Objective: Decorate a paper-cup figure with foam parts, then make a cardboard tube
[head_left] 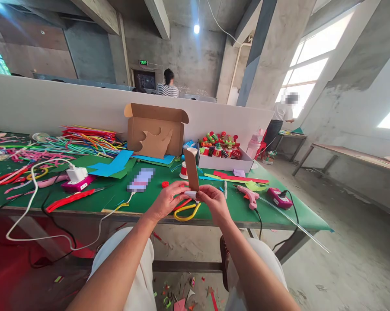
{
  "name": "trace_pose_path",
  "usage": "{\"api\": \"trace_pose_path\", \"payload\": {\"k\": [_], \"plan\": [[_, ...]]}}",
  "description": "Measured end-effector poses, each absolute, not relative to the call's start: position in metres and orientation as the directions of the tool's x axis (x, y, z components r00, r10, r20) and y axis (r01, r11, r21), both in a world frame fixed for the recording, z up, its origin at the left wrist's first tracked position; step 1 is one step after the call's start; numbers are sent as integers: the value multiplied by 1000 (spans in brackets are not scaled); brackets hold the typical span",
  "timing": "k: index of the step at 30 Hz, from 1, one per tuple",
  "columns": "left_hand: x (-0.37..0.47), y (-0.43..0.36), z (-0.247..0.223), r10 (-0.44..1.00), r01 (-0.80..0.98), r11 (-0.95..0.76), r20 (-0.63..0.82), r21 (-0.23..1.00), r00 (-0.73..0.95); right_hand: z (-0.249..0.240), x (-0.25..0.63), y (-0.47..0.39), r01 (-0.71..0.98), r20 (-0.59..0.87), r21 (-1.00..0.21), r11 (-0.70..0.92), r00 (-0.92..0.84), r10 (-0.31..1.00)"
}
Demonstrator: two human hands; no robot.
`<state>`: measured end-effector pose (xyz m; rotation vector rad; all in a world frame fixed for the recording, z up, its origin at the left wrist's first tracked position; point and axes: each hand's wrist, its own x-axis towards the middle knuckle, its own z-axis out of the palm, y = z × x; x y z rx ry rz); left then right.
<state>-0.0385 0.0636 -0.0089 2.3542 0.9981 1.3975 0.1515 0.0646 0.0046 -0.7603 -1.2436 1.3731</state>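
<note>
Between my two hands, an upright brown cardboard strip (191, 170) stands above the table's front edge. A small white rolled piece (191, 195) lies across its lower end; whether it is joined to the strip I cannot tell. My left hand (169, 199) pinches from the left side, fingertips at the strip's base and the white piece. From the right, my right hand (215, 202) is closed on the same lower end with thumb and fingers. Just under the hands lie yellow-handled scissors (187, 214), partly covered. A red cap (164, 184) sits left of them.
A pink glue gun (249, 196) and a purple power socket (279, 198) lie right. A white box (225, 163) of red and green figures stands behind. An open cardboard box (156, 129), pipe cleaners (84, 140), a phone (141, 179) and a white cable (29, 207) are left.
</note>
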Motion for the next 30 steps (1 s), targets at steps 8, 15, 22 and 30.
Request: {"api": "trace_pose_path", "payload": {"k": [8,15,22,30], "plan": [[-33,58,-6,640,510,-754,642,415,423,9,153,60,48,312,-946,320,-128,941],[-30,57,-3,711,512,-687,622,516,327,7,150,57,96,374,-922,376,-37,927],[-34,61,1,934,155,-357,355,921,38,-12,148,74,-569,-138,-781,-258,-247,959],[-22,48,1,738,179,-674,665,716,115,-21,143,71,-629,-26,-730,-268,-366,930]]}}
